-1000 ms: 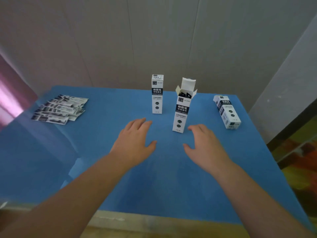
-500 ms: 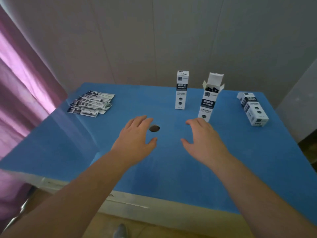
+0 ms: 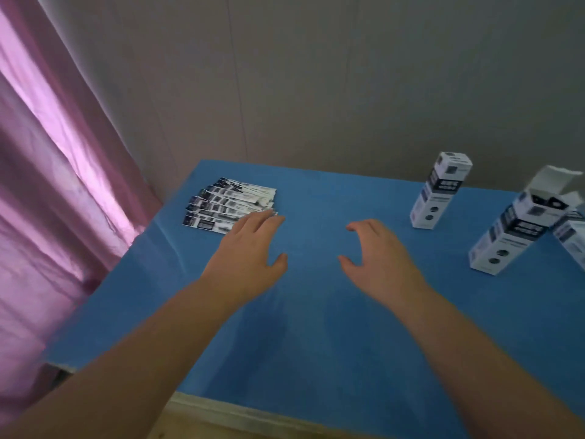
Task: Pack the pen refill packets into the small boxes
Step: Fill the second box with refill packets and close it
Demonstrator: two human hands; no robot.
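Several refill packets (image 3: 228, 205) — fanned just beyond left hand (image 3: 250, 251) fingers (image 3: 264, 220).

Flat rectangular desk (image 3: 316, 327) with a blue surface and a pale front edge. At its far left corner lies a fanned stack of flat black-and-white printed packets (image 3: 226, 207). Toward the right stand 2 tall white cardboard boxes with dark labels: 1 closed (image 3: 440, 191), 1 with its top flap open (image 3: 512, 236). A third box (image 3: 569, 239) is cut off at the right edge.
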